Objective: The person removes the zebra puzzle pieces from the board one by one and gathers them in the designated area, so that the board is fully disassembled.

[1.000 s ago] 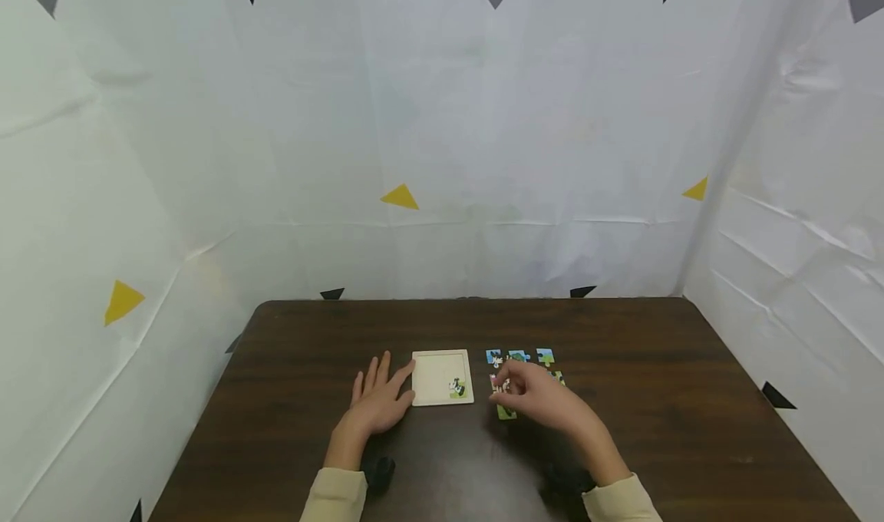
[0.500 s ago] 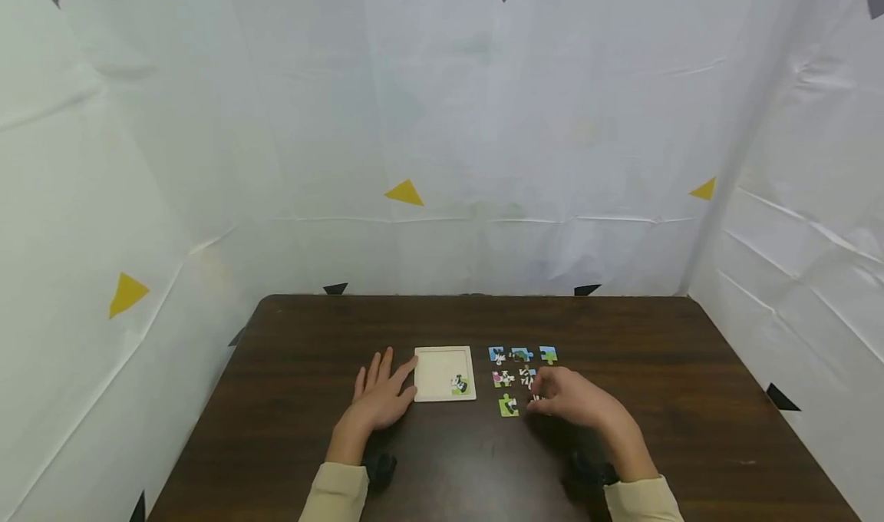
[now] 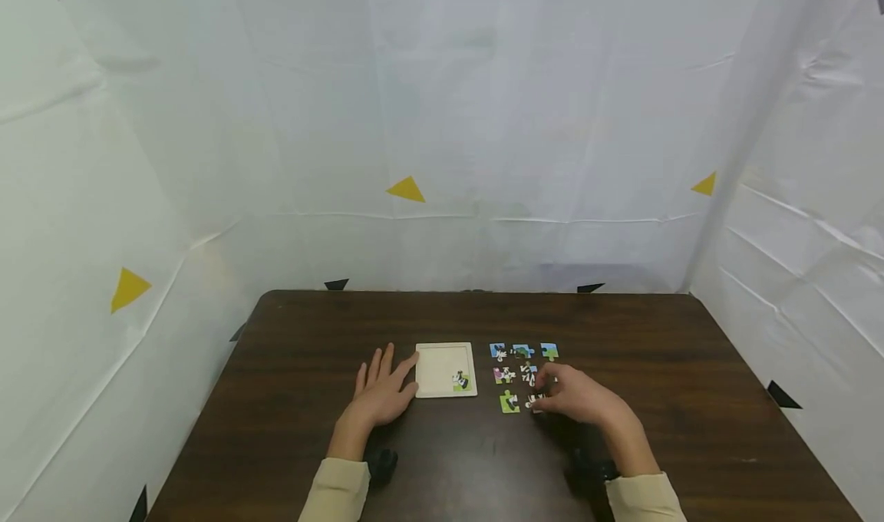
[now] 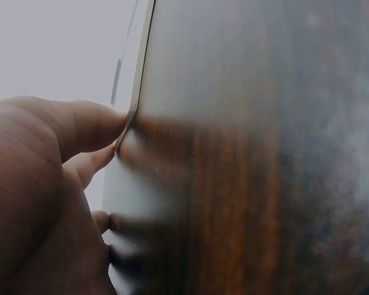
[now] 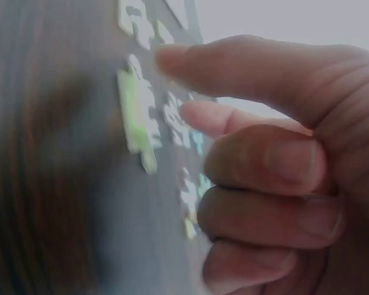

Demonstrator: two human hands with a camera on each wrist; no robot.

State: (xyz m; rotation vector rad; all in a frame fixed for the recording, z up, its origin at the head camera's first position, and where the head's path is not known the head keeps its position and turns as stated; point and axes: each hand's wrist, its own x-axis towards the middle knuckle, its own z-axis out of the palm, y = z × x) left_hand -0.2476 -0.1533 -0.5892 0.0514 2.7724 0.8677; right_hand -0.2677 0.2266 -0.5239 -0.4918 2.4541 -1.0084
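My left hand [image 3: 378, 398] lies on the table with its fingers spread. Its thumb [image 4: 92, 126] and index finger touch the left edge of a shallow square puzzle tray [image 3: 433, 370]. One jigsaw piece [image 3: 461, 381] with a black, white and green print sits in the tray's near right corner. My right hand [image 3: 580, 395] is over the right side of several loose jigsaw pieces, thumb and index finger apart and the other fingers curled. Close to those two fingertips is a green and white jigsaw piece [image 5: 135, 114]; nothing shows between them. The hand partly covers the rightmost pieces.
Loose pieces lie in rough rows right of the tray, among them a blue one [image 3: 497, 351], a blue-green one [image 3: 549, 351], a pink one [image 3: 504, 375] and a green one [image 3: 509, 403]. The dark wooden table [image 3: 331, 330] meets white cloth walls [image 3: 442, 123].
My right hand has moved right from the left pieces to the right-hand ones, uncovering the green and pink pieces. My left hand has stayed at the tray's edge. The head view has shifted slightly.
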